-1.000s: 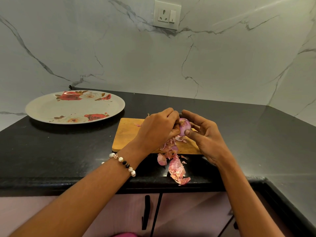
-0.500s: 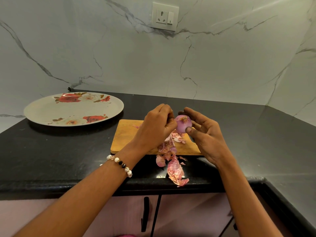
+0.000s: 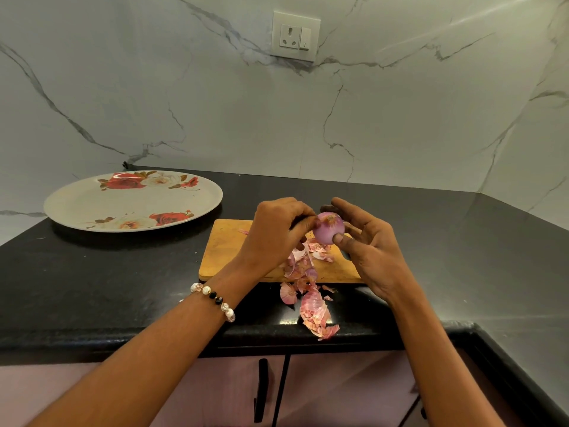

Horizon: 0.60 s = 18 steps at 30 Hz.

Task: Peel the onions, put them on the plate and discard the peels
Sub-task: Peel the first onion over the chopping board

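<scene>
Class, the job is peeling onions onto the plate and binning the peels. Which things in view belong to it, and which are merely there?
Belongs to the job:
onion, held in the right hand, picked at by the left hand
floral plate
onion peels
wooden chopping board

Merely there:
wall socket
bead bracelet

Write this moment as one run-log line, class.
step: peeling | right hand: holds onion | left hand: pinches its skin | peels: board, counter | plate: no onions

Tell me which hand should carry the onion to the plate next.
Probably the right hand: it already holds the onion. The left hand, nearer the plate, only pinches at its top.
</scene>
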Each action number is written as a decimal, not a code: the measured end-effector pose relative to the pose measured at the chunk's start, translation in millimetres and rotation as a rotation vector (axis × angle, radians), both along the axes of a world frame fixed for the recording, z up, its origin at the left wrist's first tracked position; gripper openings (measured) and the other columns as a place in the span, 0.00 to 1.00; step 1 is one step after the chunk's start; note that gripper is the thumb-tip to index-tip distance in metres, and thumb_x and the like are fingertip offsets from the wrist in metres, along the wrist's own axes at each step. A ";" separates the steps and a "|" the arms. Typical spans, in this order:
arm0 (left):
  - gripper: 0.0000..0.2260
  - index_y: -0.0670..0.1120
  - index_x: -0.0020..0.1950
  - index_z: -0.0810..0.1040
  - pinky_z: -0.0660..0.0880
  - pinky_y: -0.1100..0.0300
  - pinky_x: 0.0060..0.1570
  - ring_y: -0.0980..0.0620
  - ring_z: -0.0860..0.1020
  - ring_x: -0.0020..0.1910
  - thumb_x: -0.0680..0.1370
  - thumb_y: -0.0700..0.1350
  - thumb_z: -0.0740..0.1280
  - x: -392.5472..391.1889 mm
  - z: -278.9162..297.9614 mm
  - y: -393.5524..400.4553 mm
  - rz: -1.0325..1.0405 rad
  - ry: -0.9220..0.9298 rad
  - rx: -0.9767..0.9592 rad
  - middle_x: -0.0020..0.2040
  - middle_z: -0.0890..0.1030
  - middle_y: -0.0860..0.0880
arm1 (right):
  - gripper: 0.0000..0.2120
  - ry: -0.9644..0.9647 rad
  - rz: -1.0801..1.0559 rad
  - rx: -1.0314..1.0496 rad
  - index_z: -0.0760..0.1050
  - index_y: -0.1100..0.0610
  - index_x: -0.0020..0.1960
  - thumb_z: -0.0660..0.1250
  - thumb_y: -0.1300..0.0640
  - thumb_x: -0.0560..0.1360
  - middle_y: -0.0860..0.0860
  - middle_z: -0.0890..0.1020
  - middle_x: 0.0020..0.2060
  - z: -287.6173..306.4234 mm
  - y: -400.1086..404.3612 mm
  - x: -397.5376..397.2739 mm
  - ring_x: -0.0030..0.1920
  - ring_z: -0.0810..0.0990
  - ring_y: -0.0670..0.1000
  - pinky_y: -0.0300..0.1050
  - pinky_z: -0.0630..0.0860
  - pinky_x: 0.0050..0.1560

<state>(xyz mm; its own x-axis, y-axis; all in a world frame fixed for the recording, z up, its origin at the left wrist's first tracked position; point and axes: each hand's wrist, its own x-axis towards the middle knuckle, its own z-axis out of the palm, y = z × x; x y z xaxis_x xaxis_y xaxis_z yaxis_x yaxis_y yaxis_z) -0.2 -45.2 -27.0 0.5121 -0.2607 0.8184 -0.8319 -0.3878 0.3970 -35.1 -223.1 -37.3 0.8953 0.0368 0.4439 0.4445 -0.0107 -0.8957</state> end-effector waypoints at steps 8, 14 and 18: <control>0.05 0.39 0.48 0.79 0.66 0.76 0.38 0.57 0.74 0.38 0.77 0.40 0.68 1.8 -0.1 -4.1 0.169 -0.100 0.056 0.42 0.80 0.45 | 0.29 0.021 0.106 0.254 0.72 0.61 0.69 0.70 0.70 0.68 0.58 0.82 0.61 4.2 -1.0 -4.1 0.63 0.80 0.59 0.43 0.82 0.49; 0.06 0.39 0.47 0.78 0.68 0.74 0.38 0.55 0.74 0.37 0.78 0.42 0.65 -0.8 -0.6 -6.1 0.162 -0.110 0.085 0.43 0.79 0.45 | 0.30 0.036 0.104 0.533 0.74 0.64 0.64 0.72 0.64 0.62 0.60 0.82 0.60 12.0 -4.4 -4.9 0.59 0.82 0.60 0.53 0.83 0.50; 0.05 0.39 0.47 0.77 0.75 0.64 0.35 0.52 0.77 0.36 0.78 0.41 0.66 0.6 -2.0 -5.0 0.162 -0.123 0.125 0.42 0.79 0.45 | 0.14 0.055 0.066 0.741 0.78 0.65 0.58 0.61 0.70 0.74 0.62 0.81 0.59 12.4 -10.6 -1.4 0.59 0.81 0.63 0.51 0.83 0.50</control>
<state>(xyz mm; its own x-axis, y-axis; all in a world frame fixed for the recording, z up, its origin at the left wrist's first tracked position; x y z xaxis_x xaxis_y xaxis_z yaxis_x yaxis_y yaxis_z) 0.5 -50.2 -28.9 0.4541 -0.2861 0.8438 -0.7938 -0.5600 0.2373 -36.5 -233.7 -24.9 0.9234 -0.1996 0.3278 0.3772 0.6297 -0.6791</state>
